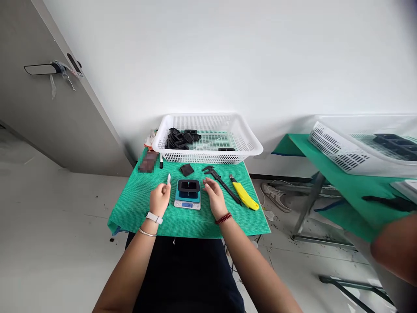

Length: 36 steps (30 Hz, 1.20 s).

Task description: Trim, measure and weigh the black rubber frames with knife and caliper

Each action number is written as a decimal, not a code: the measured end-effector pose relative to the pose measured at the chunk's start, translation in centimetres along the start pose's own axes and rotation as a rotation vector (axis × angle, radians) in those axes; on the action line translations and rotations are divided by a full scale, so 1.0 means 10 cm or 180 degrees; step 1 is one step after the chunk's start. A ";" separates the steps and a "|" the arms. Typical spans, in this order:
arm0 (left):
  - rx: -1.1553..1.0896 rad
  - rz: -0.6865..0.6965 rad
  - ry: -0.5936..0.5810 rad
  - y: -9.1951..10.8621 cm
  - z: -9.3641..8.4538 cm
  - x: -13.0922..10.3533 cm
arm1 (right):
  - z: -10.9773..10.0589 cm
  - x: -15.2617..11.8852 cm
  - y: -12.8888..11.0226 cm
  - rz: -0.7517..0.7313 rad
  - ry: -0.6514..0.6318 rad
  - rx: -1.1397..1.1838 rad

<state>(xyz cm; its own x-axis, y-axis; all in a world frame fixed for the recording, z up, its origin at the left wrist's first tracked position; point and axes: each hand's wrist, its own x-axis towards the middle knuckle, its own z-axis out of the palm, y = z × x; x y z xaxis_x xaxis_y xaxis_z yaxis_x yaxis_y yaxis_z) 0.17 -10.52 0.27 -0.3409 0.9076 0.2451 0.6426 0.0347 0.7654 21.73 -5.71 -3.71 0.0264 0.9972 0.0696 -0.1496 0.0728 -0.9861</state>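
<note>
My left hand (pixel 159 198) is closed around a white marker pen (pixel 168 178), which points upward beside the scale. On the small digital scale (pixel 178 203), with its lit display at the front, rests a black rectangular frame-like part (pixel 189 190). To the right of the scale is my right hand (pixel 215 198), fingers apart and curved toward the black part, with nothing in it. A black caliper (pixel 224 184) lies just beyond that hand, and a yellow utility knife (pixel 245 195) is farther right. Behind the scale sits a small dark flat piece (pixel 186 169).
A white plastic basket (pixel 208 158) at the back holds several black parts (pixel 179 139). Another pen (pixel 161 161) lies by its left corner, near a blurred brown object (pixel 148 161). At right stand a second green-covered table (pixel 339 174) and a person's arm (pixel 397 248).
</note>
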 end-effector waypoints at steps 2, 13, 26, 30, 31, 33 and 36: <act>-0.0044 -0.0103 0.0149 -0.12 -0.03 -0.06 | -0.04 0.01 0.04 0.0088 0.0042 0.0196; -0.0124 -0.0094 0.0176 -0.25 0.02 -0.12 | -0.05 0.04 0.03 0.0256 0.0000 0.0383; 0.0122 0.0032 0.0109 -0.21 0.01 -0.14 | -0.06 0.01 -0.06 0.0223 -0.0010 0.0221; 0.0183 0.0061 0.0075 -0.19 0.01 -0.14 | -0.07 0.02 -0.04 0.0188 0.0021 0.0082; 0.0198 0.0061 0.0070 -0.19 0.01 -0.13 | -0.06 0.02 -0.03 0.0168 0.0037 0.0035; 0.0226 0.0056 0.0067 -0.19 0.01 -0.13 | -0.03 0.02 -0.02 0.0099 0.0122 -0.0071; 0.0267 0.0048 0.0065 -0.19 0.01 -0.13 | 0.05 -0.05 -0.16 -0.0100 0.0409 -0.0276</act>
<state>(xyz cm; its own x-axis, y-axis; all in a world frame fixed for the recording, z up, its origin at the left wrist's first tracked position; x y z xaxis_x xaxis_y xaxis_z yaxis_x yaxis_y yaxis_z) -0.49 -11.73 -1.57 -0.3441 0.8996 0.2688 0.7028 0.0569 0.7091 21.48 -6.35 -2.05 0.1568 0.9839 0.0864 -0.0611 0.0969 -0.9934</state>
